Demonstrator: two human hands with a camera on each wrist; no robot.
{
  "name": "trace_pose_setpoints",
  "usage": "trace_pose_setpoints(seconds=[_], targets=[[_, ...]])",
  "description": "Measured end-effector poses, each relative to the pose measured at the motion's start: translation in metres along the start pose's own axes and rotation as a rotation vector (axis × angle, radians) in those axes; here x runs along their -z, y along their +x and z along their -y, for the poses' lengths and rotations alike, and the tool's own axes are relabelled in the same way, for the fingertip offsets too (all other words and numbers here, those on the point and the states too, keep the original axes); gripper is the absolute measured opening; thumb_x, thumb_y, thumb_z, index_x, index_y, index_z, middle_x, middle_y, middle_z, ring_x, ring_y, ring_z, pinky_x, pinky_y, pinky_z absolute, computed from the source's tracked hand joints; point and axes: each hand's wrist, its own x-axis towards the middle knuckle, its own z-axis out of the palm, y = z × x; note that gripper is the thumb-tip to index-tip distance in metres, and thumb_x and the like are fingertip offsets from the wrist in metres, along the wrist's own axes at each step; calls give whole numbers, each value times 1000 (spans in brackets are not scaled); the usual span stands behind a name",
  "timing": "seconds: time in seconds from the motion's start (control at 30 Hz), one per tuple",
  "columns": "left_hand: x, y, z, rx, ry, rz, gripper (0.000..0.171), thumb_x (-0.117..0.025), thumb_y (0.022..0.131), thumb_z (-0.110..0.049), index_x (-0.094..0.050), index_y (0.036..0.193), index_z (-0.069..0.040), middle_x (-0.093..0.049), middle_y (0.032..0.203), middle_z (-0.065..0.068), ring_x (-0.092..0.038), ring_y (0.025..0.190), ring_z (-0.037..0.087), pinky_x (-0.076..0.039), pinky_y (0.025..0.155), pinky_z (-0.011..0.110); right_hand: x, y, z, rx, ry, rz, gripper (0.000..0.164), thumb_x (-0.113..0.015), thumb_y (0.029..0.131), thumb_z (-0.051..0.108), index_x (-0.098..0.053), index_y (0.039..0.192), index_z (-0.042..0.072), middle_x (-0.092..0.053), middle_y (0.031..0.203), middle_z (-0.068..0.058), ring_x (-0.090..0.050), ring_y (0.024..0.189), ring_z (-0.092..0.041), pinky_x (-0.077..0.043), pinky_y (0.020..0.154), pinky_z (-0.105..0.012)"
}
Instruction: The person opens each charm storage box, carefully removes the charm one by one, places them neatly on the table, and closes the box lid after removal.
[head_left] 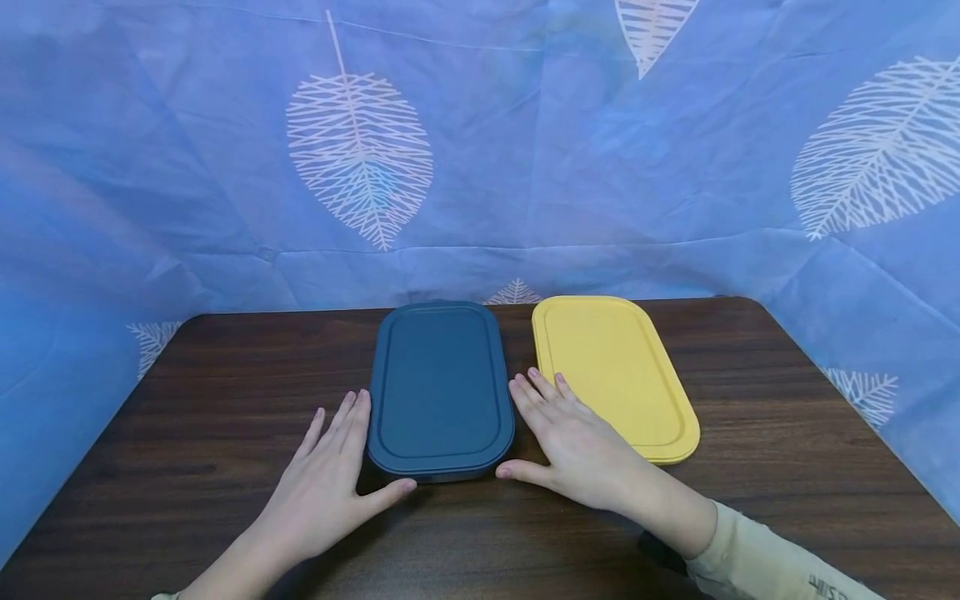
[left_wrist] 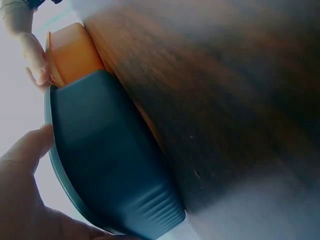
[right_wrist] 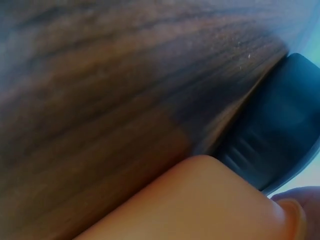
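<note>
A dark blue lidded box (head_left: pixel 441 383) lies flat on the table, lengthwise away from me. My left hand (head_left: pixel 321 492) is at its near left corner, fingers straight along the left side and thumb out by the front edge. In the left wrist view the left thumb (left_wrist: pixel 31 147) meets the rim of the blue box (left_wrist: pixel 107 150). My right hand (head_left: pixel 577 442) reaches in with straight fingers at the blue box's right side, its thumb near the front right corner. Those fingers overlap the left edge of a yellow lidded box (head_left: pixel 615 367), whose side (right_wrist: pixel 205 205) fills the right wrist view's foreground.
The dark wooden table (head_left: pixel 225 400) has rounded far corners. Behind it and at both sides hangs a blue cloth (head_left: pixel 525 167) with white leaf prints. Both boxes stand near the table's far edge, with a narrow gap between them.
</note>
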Motion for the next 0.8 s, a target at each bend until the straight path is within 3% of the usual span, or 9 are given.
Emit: trace_pose_setpoints(seconds=[0.33,0.57,0.8], targets=[[0,-1,-1,-2,-13,-14,113,-52,78,-76,-15,152,1,-20,156,15,-17,143,28,-11,113,51,-2,4,6,18,-47,-29,94,-37,88,72,-31,148,1,-30,152,-12,-15,143,-24,-8,115,-41],[2,-1,-2,47,-122,42,113,-55,78,-75,-9,153,-3,-10,158,13,-13,144,30,-31,104,55,-4,6,11,50,-28,-49,92,-43,89,68,-34,145,-4,-33,150,-17,-22,141,-25,-12,114,-42],[1,0,-3,54,-186,56,113,-58,79,-72,-7,153,-4,-5,159,11,-12,144,30,-31,104,56,-5,6,14,72,-34,-88,92,-51,87,65,-36,143,-7,-34,147,-21,-25,140,-29,-18,113,-43]])
